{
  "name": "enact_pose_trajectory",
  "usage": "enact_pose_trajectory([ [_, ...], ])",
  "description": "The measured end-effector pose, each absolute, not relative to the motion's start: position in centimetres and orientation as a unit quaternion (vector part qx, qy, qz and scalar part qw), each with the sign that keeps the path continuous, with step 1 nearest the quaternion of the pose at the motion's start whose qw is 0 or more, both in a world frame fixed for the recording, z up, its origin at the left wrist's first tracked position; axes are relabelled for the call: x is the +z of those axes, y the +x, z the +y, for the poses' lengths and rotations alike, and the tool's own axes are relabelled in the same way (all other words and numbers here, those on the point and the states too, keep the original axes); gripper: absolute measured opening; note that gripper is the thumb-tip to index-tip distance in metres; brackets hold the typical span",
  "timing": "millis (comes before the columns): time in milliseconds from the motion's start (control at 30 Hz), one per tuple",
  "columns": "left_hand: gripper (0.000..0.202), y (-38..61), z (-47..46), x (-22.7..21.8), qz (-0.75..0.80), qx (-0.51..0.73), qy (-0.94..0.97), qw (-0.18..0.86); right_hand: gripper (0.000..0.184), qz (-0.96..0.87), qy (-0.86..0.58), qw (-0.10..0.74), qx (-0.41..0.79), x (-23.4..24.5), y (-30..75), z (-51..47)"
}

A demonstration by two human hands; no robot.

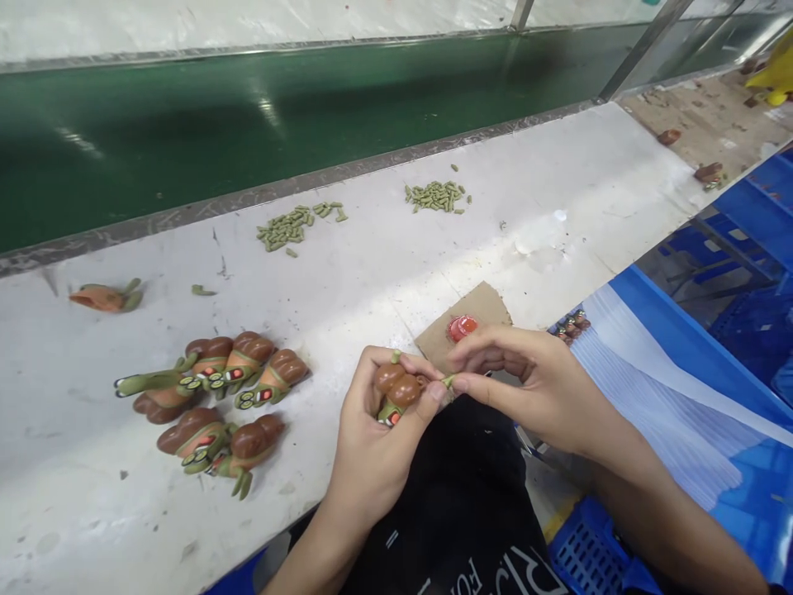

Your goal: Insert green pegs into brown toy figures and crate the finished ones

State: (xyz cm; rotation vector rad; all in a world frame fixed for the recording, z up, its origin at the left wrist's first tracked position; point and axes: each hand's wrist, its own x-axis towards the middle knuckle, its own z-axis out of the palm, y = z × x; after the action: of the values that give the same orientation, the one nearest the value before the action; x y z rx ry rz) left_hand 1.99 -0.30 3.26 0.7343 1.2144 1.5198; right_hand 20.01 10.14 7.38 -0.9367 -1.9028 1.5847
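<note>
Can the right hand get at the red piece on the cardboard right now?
Probably yes: the right hand sits beside the red piece on the cardboard scrap, nothing between them, though it would likely first release the small green piece it pinches.

The left hand (372, 454) hides much of the brown-and-green toy figure (396, 388); a yellow object (771, 74) is cut off at the top-right corner, and the small pieces (570, 326) beside the striped sheet are too tiny to tell.
</note>
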Motion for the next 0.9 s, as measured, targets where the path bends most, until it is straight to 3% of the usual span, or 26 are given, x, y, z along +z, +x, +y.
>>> enact_pose_trajectory([
  [200, 0.026, 2.8, -0.5, 2.7, 0.444, 0.668, 0.220, 0.556, 0.007, -0.596, -0.363, 0.339, 0.630, 5.6, 19.0, 8.1],
  [367, 0.022, 3.0, -0.8, 2.5, 0.474, 0.663, 0.251, 0.522, 0.012, -0.577, -0.362, 0.348, 0.645, 5.5, 18.6, 7.9],
  [467, 0.016, 2.5, -1.2, 2.3, 0.498, 0.631, 0.279, 0.526, 0.007, -0.633, -0.412, 0.375, 0.538, 5.9, 19.3, 8.9],
  [633, 0.023, 2.1, -1.5, 2.1, 0.466, 0.609, 0.283, 0.576, 0.008, -0.718, -0.489, 0.384, 0.312, 5.9, 20.3, 10.7],
  [900, 0.018, 2.1, -1.8, 2.0, 0.445, 0.600, 0.280, 0.603, 0.010, -0.753, -0.484, 0.348, 0.278, 4.9, 20.2, 11.1],
])
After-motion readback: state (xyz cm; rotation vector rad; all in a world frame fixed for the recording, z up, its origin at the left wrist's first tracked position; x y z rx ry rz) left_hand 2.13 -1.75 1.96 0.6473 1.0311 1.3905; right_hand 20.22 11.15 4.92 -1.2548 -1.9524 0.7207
